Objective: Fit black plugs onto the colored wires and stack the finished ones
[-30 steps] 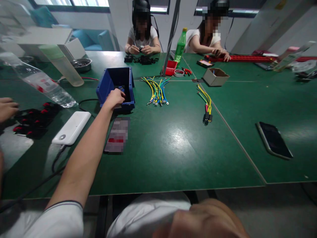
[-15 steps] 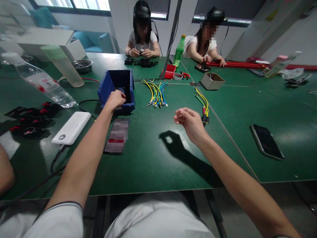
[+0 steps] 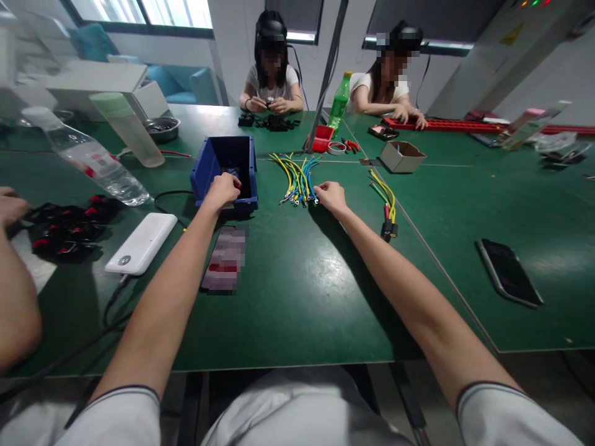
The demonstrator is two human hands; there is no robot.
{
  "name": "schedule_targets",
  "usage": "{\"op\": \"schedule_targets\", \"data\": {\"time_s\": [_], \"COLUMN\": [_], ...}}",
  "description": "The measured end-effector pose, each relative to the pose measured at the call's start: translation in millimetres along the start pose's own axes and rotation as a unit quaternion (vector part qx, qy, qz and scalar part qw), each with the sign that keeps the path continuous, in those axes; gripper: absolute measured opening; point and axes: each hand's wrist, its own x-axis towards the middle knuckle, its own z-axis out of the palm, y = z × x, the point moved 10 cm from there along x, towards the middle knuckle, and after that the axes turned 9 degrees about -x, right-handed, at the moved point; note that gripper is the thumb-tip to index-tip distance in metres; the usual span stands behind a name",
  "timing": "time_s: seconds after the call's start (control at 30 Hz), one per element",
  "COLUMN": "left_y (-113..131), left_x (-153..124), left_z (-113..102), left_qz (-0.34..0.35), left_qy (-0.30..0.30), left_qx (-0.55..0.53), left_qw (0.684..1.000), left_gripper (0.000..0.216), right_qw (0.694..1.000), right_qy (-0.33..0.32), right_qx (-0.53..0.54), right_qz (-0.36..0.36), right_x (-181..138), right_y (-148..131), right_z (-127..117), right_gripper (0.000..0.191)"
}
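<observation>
My left hand (image 3: 224, 189) rests on the near rim of a blue plastic bin (image 3: 226, 167), its fingers curled down into the bin; what they touch inside is hidden. My right hand (image 3: 329, 195) lies on the green table beside the near ends of a bundle of yellow, green and blue wires (image 3: 296, 176) with ring terminals. Its fingers are bent and pinched at the wire ends. A second small bunch of yellow-green wires with black connectors (image 3: 387, 207) lies to the right of that hand.
A white power bank (image 3: 141, 243), a card (image 3: 224, 258), a water bottle (image 3: 88, 158) and black-and-red parts (image 3: 69, 229) lie left. A phone (image 3: 509, 271) lies right. A cardboard box (image 3: 401, 155) and green bottle (image 3: 340, 99) stand farther back. Another person's arm (image 3: 16, 297) is at left; two people sit across.
My right hand came up from below the table edge and reached forward to the wire bundle's near ends. My left hand stayed at the blue bin.
</observation>
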Motion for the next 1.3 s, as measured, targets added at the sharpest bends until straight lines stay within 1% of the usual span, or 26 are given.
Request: {"op": "schedule_targets", "data": {"time_s": [0.13,0.3,0.6,0.73,0.93,1.17,1.3], "left_y": [-3.9,-5.2,3.9,7.3,7.8,7.8,6.8], "left_x": [1.7,2.7,-1.7,-4.9,-5.6,-2.8,-2.7], "left_z": [0.8,-0.3,-6.4,-9.1,-9.5,-7.3,-8.9], "left_qz": [0.002,-0.001,0.021,0.035,0.045,0.061,0.069], "left_qy": [0.008,0.021,0.034,0.040,0.038,0.033,0.042], "left_qx": [0.010,0.015,0.008,-0.003,-0.027,-0.058,-0.071], "left_qw": [1.000,1.000,0.999,0.999,0.998,0.996,0.994], "left_gripper": [0.033,0.034,0.031,0.032,0.029,0.029,0.028], "right_qw": [0.999,0.988,0.986,0.988,0.995,0.997,0.986], "right_qy": [0.012,-0.003,-0.051,-0.057,-0.054,-0.059,-0.095], "right_qx": [-0.049,-0.152,-0.151,-0.133,-0.072,0.042,0.135], "right_qz": [0.019,-0.001,-0.041,-0.049,-0.034,-0.027,-0.032], "right_x": [7.4,8.4,12.2,10.0,-4.7,-34.9,-61.5], "right_y": [-6.3,-12.9,-14.0,-13.0,-2.9,13.2,15.0], "right_z": [5.6,11.7,15.9,12.6,-3.2,-19.1,-24.4], "right_gripper": [0.033,0.036,0.031,0.030,0.030,0.028,0.023]}}
